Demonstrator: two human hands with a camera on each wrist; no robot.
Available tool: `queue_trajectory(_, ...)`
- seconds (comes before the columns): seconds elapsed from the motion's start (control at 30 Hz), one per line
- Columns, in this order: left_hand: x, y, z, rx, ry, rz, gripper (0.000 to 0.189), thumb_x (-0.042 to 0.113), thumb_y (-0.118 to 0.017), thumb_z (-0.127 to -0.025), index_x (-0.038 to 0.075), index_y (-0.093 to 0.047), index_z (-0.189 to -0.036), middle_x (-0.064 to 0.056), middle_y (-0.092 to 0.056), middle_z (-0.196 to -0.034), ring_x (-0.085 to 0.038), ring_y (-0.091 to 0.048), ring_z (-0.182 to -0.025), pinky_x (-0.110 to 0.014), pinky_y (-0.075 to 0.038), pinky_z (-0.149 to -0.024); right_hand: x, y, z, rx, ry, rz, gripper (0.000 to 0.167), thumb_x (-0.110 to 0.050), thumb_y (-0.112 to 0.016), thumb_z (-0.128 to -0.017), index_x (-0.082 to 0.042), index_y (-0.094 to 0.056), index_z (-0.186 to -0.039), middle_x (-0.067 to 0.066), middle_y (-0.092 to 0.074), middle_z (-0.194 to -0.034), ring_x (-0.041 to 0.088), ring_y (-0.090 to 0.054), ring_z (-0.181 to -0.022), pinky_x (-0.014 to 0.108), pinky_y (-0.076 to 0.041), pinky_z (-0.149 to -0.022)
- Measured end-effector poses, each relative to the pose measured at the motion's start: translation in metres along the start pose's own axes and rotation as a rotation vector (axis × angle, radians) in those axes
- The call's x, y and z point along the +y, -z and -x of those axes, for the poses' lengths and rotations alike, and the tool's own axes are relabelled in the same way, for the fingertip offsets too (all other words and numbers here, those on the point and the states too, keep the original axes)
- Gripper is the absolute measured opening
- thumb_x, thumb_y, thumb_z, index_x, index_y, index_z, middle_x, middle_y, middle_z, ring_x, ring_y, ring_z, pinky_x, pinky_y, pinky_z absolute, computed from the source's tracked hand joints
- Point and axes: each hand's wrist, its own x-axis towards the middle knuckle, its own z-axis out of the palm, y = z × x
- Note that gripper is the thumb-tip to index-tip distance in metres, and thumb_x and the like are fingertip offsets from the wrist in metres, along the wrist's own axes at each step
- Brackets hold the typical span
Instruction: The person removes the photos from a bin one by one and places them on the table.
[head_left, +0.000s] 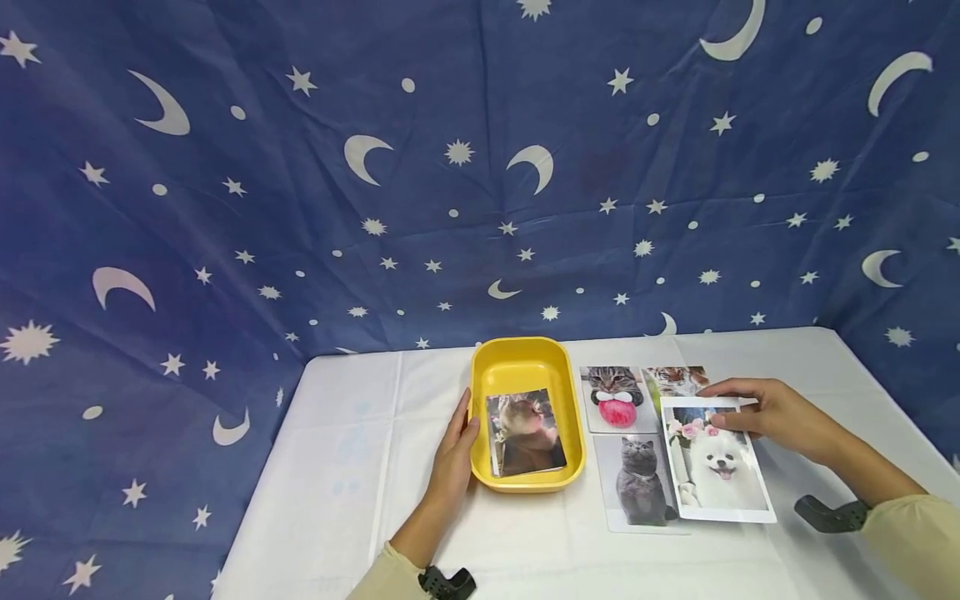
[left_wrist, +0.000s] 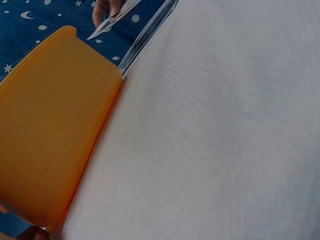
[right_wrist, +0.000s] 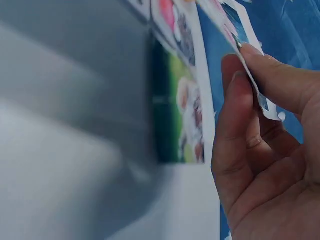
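Note:
My left hand [head_left: 447, 467] rests its extended fingers against the left side of a yellow tray [head_left: 525, 354]. In the left wrist view, the outer wall of the tray [left_wrist: 55, 120] fills the left side. Inside lies a small stack of photo cards [head_left: 525, 433], a blurry animal picture on top. My right hand [head_left: 772, 417] pinches a white-bordered photo card of a fluffy white dog [head_left: 720, 467] between thumb and fingers. The held card is tilted and overlaps a tiger card [head_left: 675, 379] and a grey cat card [head_left: 641, 479] in the head view.
A tabby cat card with a red ball [head_left: 615, 400] lies at the upper left of the cards on the white tablecloth [head_left: 337, 450]. A blue cloth with moons and stars [head_left: 450, 192] hangs behind the table. Both wrists wear black devices [head_left: 831, 514].

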Motion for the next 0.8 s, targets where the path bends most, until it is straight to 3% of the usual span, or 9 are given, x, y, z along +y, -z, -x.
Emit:
queue_trajectory(0.1,-0.001,0.000,0.000,-0.003,-0.003,0.004,0.056,0.027,-0.045,-0.110,0.031,-0.028,-0.163,0.002,-0.018,-0.172,-0.021,-0.015,-0.158,-0.040,-0.018,-0.128,0.009,0.000,0.009,-0.020,-0.020,0.009,0.057,-0.030,-0.078,-0.090,-0.005,-0.062,-0.139,0.024,-0.063,-0.131,0.010,-0.069,-0.085,0.029,-0.059,-0.067)
queue_trajectory(0.43,0.001,0.002,0.000,-0.004,-0.006,-0.004,0.056,0.028,-0.045,-0.110,0.031,-0.027,-0.163,0.002,-0.019,-0.171,-0.021,-0.016,-0.158,-0.040,-0.017,-0.128,0.028,-0.011,0.016,-0.021,0.040,0.046,0.046,-0.028,-0.079,-0.089,-0.006,-0.066,-0.128,0.021,-0.064,-0.127,0.007,-0.066,-0.089,0.027,-0.059,-0.069)
queue_trajectory(0.67,0.001,0.001,0.000,-0.015,0.003,0.011,0.055,0.026,-0.044,-0.110,0.030,-0.027,-0.163,0.002,-0.018,-0.172,-0.020,-0.014,-0.159,-0.039,-0.017,-0.128,0.032,-0.019,0.019,0.122,0.093,0.269,0.033,-0.039,-0.086,-0.081,-0.023,-0.073,-0.107,0.003,-0.072,-0.112,-0.005,-0.056,-0.092,0.021,-0.054,-0.072)
queue_trajectory(0.8,0.001,0.001,0.000,-0.014,-0.003,0.006,0.055,0.026,-0.044,-0.110,0.030,-0.027,-0.163,0.002,-0.018,-0.172,-0.020,-0.015,-0.159,-0.040,-0.017,-0.128,0.033,-0.025,0.018,0.176,0.122,0.323,0.032,-0.038,-0.088,-0.077,-0.025,-0.074,-0.103,0.001,-0.074,-0.107,-0.003,-0.054,-0.084,0.021,-0.050,-0.067)
